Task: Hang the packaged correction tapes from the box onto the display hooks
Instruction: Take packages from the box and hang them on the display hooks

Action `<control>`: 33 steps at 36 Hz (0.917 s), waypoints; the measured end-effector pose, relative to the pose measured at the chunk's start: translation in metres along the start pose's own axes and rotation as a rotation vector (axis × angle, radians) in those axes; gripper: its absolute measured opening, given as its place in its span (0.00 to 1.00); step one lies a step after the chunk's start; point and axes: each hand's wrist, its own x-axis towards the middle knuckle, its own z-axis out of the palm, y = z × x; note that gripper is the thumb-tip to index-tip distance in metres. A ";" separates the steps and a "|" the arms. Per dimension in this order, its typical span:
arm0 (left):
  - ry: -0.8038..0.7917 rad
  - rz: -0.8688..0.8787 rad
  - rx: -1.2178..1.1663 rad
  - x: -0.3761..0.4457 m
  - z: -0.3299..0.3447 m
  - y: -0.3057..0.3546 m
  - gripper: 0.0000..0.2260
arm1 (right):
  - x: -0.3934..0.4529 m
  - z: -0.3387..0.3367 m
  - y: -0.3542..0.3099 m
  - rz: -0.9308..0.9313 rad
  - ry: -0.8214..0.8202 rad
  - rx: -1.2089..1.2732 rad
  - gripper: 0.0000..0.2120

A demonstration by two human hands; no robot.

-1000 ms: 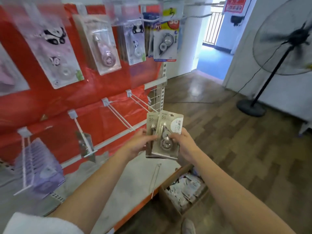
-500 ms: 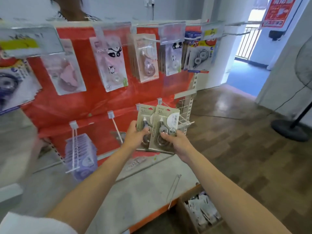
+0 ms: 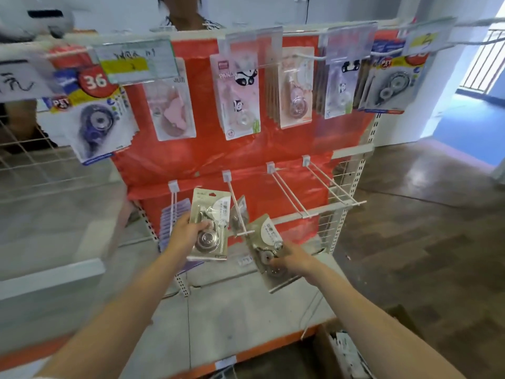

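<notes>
My left hand (image 3: 188, 234) grips a beige packaged correction tape (image 3: 211, 214), upright, in front of the lower hook row. My right hand (image 3: 293, 259) pinches a second beige correction tape pack (image 3: 269, 236), tilted left, its top at the tip of a white display hook (image 3: 239, 212). One pack (image 3: 240, 212) hangs further back on that hook. The cardboard box (image 3: 347, 351) with more packs sits on the floor at the bottom right.
Purple packs (image 3: 172, 222) fill the hook on the left. Two bare hooks (image 3: 289, 192) jut out on the right. The upper row carries several hanging tape packs (image 3: 237, 97) and price tags. A grey shelf (image 3: 232, 310) lies below; a loose hook (image 3: 311, 315) rests on it. A person stands behind the rack.
The two packs held together have been split, one in each hand. My right hand moved its pack down and right to the hook tip. The view has swung left.
</notes>
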 end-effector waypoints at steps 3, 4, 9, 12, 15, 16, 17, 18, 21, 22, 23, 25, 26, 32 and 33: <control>0.003 -0.004 0.011 -0.002 0.003 -0.001 0.08 | 0.002 0.003 0.001 0.006 -0.080 0.001 0.19; 0.007 -0.007 0.012 -0.002 0.005 0.000 0.08 | 0.002 0.005 0.000 0.013 -0.079 -0.015 0.19; -0.007 -0.022 0.075 0.001 0.010 -0.002 0.10 | 0.013 0.012 0.008 0.020 -0.035 -0.055 0.18; -0.012 -0.031 0.087 0.003 0.011 -0.004 0.09 | 0.016 0.012 0.009 0.031 -0.030 -0.069 0.18; -0.017 -0.034 0.070 0.002 0.012 -0.003 0.07 | 0.020 0.014 0.007 0.027 -0.056 -0.089 0.20; -0.023 -0.034 0.068 0.001 0.012 -0.002 0.07 | 0.021 0.014 0.005 0.030 -0.072 -0.089 0.20; -0.028 -0.034 0.065 0.001 0.012 -0.001 0.07 | 0.023 0.016 0.004 0.030 -0.082 -0.082 0.20; -0.030 -0.033 0.059 0.002 0.012 -0.001 0.07 | 0.024 0.017 0.003 0.036 -0.088 -0.078 0.20; -0.028 -0.041 0.041 0.003 0.010 -0.001 0.08 | 0.027 0.021 0.004 0.050 -0.080 -0.068 0.23; -0.029 -0.041 0.033 0.004 0.009 -0.001 0.08 | 0.027 0.022 0.005 0.057 -0.082 -0.058 0.24; -0.030 -0.040 0.023 0.004 0.008 -0.002 0.08 | 0.028 0.023 0.007 0.066 -0.090 -0.044 0.23; -0.030 -0.038 0.007 0.004 0.007 -0.003 0.07 | 0.027 0.024 0.010 0.094 -0.121 -0.031 0.20; -0.026 -0.037 0.003 0.004 0.006 -0.003 0.06 | 0.026 0.024 0.011 0.117 -0.147 -0.039 0.19; -0.032 -0.002 0.012 0.000 0.003 -0.002 0.09 | 0.037 0.028 0.009 0.166 -0.099 -0.133 0.18; -0.036 0.002 0.017 -0.002 0.003 -0.002 0.09 | 0.041 0.029 0.007 0.165 -0.074 -0.161 0.18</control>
